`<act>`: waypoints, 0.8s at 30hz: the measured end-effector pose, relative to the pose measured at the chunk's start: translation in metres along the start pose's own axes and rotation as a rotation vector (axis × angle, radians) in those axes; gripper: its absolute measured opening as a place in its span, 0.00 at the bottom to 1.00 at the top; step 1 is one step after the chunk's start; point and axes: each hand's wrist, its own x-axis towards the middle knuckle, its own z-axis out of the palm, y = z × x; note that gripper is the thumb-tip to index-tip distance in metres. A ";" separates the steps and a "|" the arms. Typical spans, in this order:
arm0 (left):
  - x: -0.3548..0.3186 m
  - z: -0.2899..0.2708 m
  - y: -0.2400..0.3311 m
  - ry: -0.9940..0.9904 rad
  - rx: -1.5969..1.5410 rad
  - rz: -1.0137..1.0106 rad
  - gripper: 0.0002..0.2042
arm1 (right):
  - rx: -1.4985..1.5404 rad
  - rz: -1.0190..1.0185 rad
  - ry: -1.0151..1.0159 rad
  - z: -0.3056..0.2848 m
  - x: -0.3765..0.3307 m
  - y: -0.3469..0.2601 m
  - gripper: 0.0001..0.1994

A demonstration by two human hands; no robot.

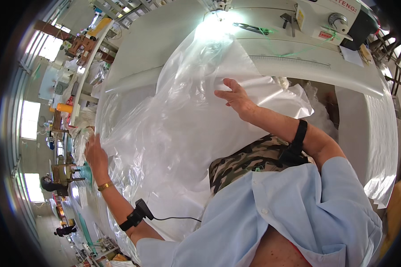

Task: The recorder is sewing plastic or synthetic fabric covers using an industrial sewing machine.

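A large sheet of clear plastic film point(165, 129) spreads from under the lit sewing machine head point(219, 5) down toward my lap. At its left edge my left hand point(96, 156) is closed on the film, and creases run out from the fingers; the fingertips are partly hidden in the glare and clutter behind. My right hand point(239, 100) is over the film's right part, below the machine head. Its fingers are spread and hold nothing. Bright lamp light washes out the spot where the film meets the needle area.
Thread snips point(250, 28) lie on the machine bed right of the lamp, near loose green thread point(289, 54). A ruler strip point(294, 62) runs along the table's front edge. The machine's handwheel side point(361, 27) stands at the far right. Camouflage cloth point(249, 155) covers my lap.
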 end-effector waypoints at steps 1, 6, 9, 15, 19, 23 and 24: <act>0.016 -0.026 0.020 0.063 -0.054 0.078 0.22 | -0.055 -0.029 0.021 0.002 0.003 0.003 0.32; 0.032 -0.136 0.163 0.306 -0.653 0.694 0.21 | 0.047 0.047 -0.305 0.008 0.009 0.019 0.20; 0.017 -0.137 0.235 0.178 -0.786 0.881 0.21 | 0.150 0.022 -0.292 0.020 0.000 0.028 0.11; 0.030 -0.042 0.248 0.066 -0.621 0.600 0.11 | 0.215 -0.009 -0.337 -0.001 -0.036 0.009 0.05; 0.002 0.007 0.227 -0.176 -0.512 0.573 0.12 | 0.139 -0.006 -0.523 0.001 -0.061 -0.002 0.05; -0.011 0.003 0.229 -0.323 -0.394 0.555 0.11 | 0.186 -0.032 -0.628 0.006 -0.077 -0.008 0.05; -0.011 -0.008 0.231 -0.322 -0.394 0.549 0.11 | 0.123 -0.060 -0.602 0.005 -0.079 -0.012 0.05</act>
